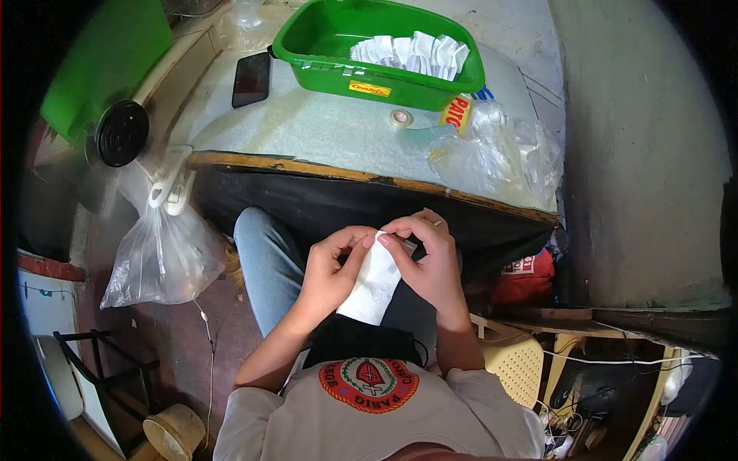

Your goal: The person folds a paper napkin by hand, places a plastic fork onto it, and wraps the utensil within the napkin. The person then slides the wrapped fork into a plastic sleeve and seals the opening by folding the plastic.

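A white paper napkin (370, 286) hangs over my lap, its top edge pinched between both hands. My left hand (336, 263) grips the upper left part with thumb and forefinger. Close beside it, my right hand (425, 250) pinches the top right part, and a ring shows on one finger. The two sets of fingertips nearly meet at the napkin's top. On the table beyond, a green plastic basin (307, 65) holds several folded white pieces (415, 54) standing in a row.
On the table (323, 131) lie a black phone (251, 79), a tape roll (400, 117) and clear plastic bags (500, 150). A small fan (123, 133) stands at the left edge, above a hanging plastic bag (165, 261). A yellow chair (513, 369) is at my right.
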`<state>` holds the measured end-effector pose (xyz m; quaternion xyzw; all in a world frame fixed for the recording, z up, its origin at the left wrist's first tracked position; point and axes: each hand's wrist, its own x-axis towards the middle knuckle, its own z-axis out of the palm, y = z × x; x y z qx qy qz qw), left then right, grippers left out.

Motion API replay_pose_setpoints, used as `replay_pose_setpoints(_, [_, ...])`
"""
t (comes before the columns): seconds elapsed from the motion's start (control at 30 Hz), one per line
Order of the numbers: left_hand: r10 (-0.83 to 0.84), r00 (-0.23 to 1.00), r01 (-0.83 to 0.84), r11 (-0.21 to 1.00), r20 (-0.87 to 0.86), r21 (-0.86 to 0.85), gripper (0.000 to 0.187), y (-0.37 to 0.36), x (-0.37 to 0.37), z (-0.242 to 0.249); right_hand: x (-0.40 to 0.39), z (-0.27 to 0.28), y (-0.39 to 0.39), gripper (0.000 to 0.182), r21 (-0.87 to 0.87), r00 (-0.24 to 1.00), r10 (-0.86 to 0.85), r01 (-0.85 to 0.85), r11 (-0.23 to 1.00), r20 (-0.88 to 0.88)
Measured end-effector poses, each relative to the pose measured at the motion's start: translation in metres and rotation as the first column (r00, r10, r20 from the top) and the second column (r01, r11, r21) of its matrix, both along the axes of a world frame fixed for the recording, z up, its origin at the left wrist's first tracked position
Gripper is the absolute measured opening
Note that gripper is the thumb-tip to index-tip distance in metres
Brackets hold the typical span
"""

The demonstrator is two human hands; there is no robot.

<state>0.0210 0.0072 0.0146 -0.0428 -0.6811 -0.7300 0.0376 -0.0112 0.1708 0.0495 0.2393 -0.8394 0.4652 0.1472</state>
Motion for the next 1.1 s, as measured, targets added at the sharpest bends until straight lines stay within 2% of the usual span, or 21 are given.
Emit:
replay_pose_setpoints(0.2, [-0.027, 0.998, 0.024, 0.998, -0.065, -0.055, 0.016, -0.001, 0.000, 0.000, -0.003, -0.002, 0.003, 0.011, -0.030, 1.000, 0.011, -0.011, 0.999, 0.000])
replay_pose_setpoints(0.37, [-0.049, 0.996, 0.039, 0.991, -0.075, -0.127, 0.019, -0.004, 0.000, 0.003, -0.004, -0.003, 0.002, 0.013, -0.148, 0.996, 0.039, -0.026, 0.989, 0.084])
replay_pose_setpoints(0.63, [-0.060, 0.990, 0.040, 0.987, -0.129, -0.157, 0.014, -0.001, -0.001, 0.008, -0.006, -0.006, 0.005, 0.011, -0.101, 0.998, 0.042, -0.038, 0.994, 0.043])
replay_pose_setpoints(0.8, [-0.015, 0.995, 0.007, 0.996, -0.100, -0.084, 0.015, 0.001, -0.005, 0.001, -0.006, -0.008, 0.005, 0.011, -0.133, 0.996, 0.058, -0.048, 0.990, 0.068])
replay_pose_setpoints(0.87, [0.039, 0.998, -0.040, 0.999, -0.056, -0.016, 0.011, 0.001, -0.006, 0.000, -0.004, -0.005, 0.009, 0.014, -0.189, 0.986, 0.062, -0.032, 0.981, 0.155])
replay_pose_setpoints(0.9, [0.040, 0.998, -0.041, 0.999, -0.055, -0.016, 0.011, 0.000, -0.007, 0.001, -0.004, -0.003, 0.012, 0.014, -0.188, 0.986, 0.063, -0.033, 0.982, 0.156])
replay_pose_setpoints(0.97, [0.028, 0.999, -0.029, 0.999, -0.028, -0.035, 0.011, -0.004, -0.007, 0.002, -0.004, 0.001, 0.020, 0.015, -0.063, 0.986, 0.136, -0.131, 0.989, 0.096])
replay_pose_setpoints(1.1, [0.040, 0.999, -0.039, 0.999, -0.009, 0.022, 0.011, -0.003, -0.006, 0.000, -0.002, 0.002, 0.025, 0.017, -0.018, 0.987, 0.144, -0.143, 0.990, 0.073])
